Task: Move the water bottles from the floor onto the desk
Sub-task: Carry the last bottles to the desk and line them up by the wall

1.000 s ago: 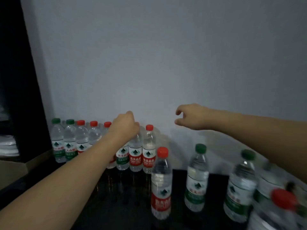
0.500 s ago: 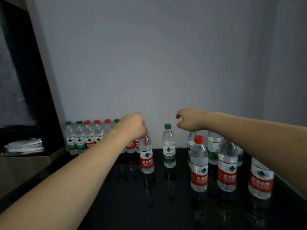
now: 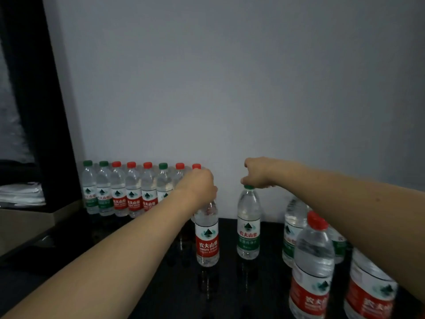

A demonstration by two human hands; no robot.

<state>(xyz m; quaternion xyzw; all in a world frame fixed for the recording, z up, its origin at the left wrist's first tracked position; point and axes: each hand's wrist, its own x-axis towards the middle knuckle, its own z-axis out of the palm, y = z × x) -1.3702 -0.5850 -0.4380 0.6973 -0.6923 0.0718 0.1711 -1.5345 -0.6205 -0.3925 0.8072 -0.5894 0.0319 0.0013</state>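
Observation:
On the black desk (image 3: 230, 295) a red-label water bottle (image 3: 207, 240) stands upright, its cap hidden under my left hand (image 3: 197, 185), which grips its top from above. Just to its right stands a green-label bottle (image 3: 248, 229). My right hand (image 3: 259, 172) comes down on its green cap, fingertips curled round it. A row of several bottles (image 3: 131, 192) with red and green caps lines the wall at the back left.
Several more bottles stand at the right under my right forearm, the nearest with a red cap (image 3: 312, 268). A dark frame (image 3: 34, 111) and a beige box (image 3: 25, 224) are at the left. A grey wall closes off the back.
My right hand has moved left and down onto the green cap; before, it hung curled in the air. My left hand stays on the red-label bottle's top. The view has come closer.

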